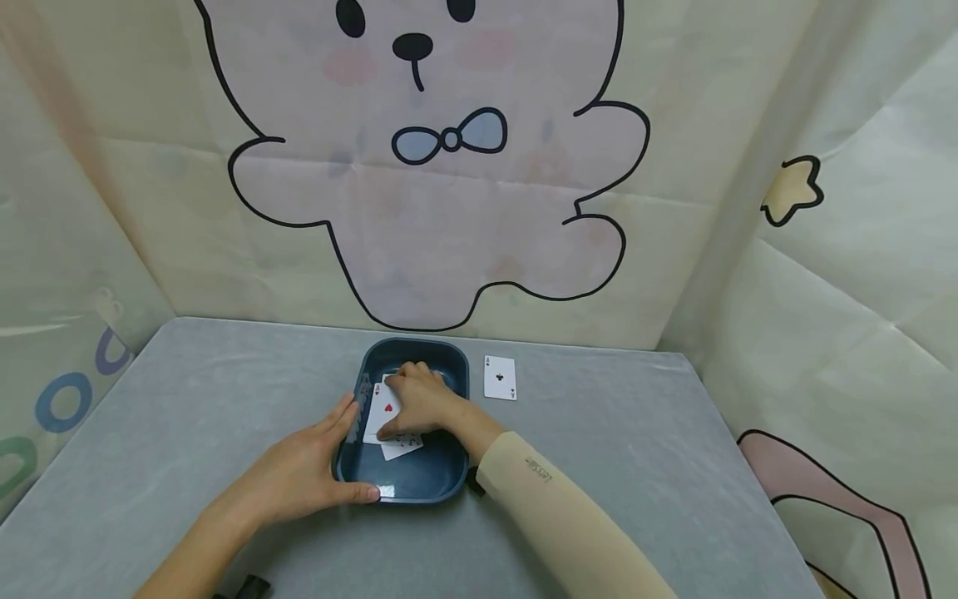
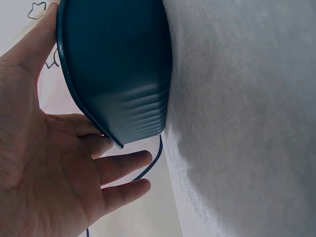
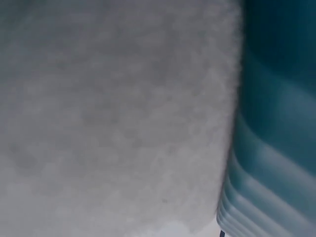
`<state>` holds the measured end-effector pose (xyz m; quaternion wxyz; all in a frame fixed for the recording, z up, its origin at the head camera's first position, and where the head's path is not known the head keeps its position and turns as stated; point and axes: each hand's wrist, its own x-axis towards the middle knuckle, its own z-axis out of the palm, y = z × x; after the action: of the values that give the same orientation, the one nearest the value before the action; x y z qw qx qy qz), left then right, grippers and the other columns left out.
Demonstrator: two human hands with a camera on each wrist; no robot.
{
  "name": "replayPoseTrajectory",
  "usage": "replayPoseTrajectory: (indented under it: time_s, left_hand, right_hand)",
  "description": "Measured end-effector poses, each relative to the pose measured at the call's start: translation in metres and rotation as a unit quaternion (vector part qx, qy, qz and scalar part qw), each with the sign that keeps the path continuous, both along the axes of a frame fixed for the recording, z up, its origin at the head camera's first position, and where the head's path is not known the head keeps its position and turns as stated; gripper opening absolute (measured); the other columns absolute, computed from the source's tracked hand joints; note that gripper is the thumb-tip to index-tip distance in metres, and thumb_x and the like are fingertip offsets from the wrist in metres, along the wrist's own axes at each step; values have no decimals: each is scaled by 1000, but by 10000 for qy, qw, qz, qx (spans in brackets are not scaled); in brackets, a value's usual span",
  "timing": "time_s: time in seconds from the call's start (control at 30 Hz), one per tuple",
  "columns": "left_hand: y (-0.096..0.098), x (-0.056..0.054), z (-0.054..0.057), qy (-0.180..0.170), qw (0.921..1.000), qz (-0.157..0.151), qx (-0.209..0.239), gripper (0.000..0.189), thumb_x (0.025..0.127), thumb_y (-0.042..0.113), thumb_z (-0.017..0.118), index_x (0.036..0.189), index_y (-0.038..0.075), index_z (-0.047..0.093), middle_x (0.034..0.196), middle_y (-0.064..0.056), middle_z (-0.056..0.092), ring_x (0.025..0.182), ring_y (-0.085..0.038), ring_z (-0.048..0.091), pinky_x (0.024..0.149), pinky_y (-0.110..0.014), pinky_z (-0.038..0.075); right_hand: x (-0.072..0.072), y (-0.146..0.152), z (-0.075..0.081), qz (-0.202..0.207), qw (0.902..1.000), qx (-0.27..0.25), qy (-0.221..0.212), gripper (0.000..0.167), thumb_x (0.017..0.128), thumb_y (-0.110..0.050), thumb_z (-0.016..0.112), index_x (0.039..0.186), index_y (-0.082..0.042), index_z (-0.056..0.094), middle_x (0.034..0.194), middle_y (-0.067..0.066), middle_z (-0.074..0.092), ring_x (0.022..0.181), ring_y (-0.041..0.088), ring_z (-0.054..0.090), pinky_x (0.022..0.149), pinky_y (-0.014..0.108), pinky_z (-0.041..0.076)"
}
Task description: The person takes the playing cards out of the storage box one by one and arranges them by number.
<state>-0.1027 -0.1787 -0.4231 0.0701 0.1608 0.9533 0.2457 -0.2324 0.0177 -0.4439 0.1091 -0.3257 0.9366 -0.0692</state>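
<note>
Thumb and fingers of the left hand [image 1: 310, 466] are spread wide around the near left corner of a dark blue tray [image 1: 430, 472], the thumb against its near rim and the fingertips along its left side. From the left wrist, the palm faces the tray's outer wall: the thumb and the first fingers meet the rim, while the ring and little fingers stand out loosely, apart from the wall.

The right hand [image 1: 428, 402] reaches over the tray's right side and down inside it. It holds a red heart card [image 1: 380, 413] between a bent index finger near the card's far end and the thumb at its near end; the other fingers are partly hidden. Beneath that card, a second card [image 1: 402, 448] shows at an angle on the tray's floor, partly covered.

The tray sits on a grey table [image 1: 247, 374], its ribbed outer wall showing in the right wrist view. Well apart from both hands, a club card [image 1: 500, 378] lies face up just right of the tray's far end. A beige sleeve [image 1: 569, 520] covers the right forearm.
</note>
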Motion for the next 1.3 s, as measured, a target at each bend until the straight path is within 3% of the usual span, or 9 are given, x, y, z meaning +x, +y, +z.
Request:
replayPoseTrajectory:
  time_s: [0.23, 0.4, 0.77, 1.1, 1.3]
  left_hand:
    - [0, 0, -1, -4, 10000, 17, -12, 130, 73, 84, 73, 164, 1, 30, 169, -20, 27, 137, -47, 53, 103, -63, 48]
    - [0, 0, -1, 35, 10000, 27, 1, 131, 72, 84, 74, 163, 1, 31, 169, -20, 28, 138, -46, 52, 103, -63, 48]
    - [2, 0, 0, -103, 9999, 104, -77, 134, 70, 85, 75, 164, 1, 30, 170, -20, 27, 137, -47, 53, 103, -64, 48]
    - [3, 0, -1, -50, 9998, 118, -135, 134, 69, 86, 74, 163, 0, 31, 169, -20, 28, 136, -47, 54, 102, -65, 49]
    - [3, 0, 0, -27, 9998, 144, -111, 134, 69, 85, 75, 163, 0, 31, 169, -20, 28, 137, -46, 53, 103, -64, 48]
  right_hand:
    - [-5, 7, 14, -66, 9996, -267, -98, 78, 83, -62, 76, 144, -15, 65, 135, 5, 61, 110, 16, 49, 92, 35, 44]
    - [-7, 15, 26, 7, 9978, -651, -148, 75, 81, -59, 80, 141, -15, 67, 129, 3, 61, 104, 14, 48, 83, 29, 42]
    - [-7, 34, 53, 288, 9923, -1198, -151, 77, 79, -53, 83, 142, -13, 65, 130, 5, 61, 109, 17, 50, 83, 29, 46]
    - [-9, 62, 65, 170, 9853, -1657, -390, 81, 79, -47, 85, 146, -10, 60, 146, 10, 53, 126, 24, 47, 102, 43, 47]
    - [-13, 81, 67, -40, 9849, -1681, -416, 85, 78, -46, 82, 150, -9, 56, 146, 11, 50, 127, 26, 46, 104, 46, 46]
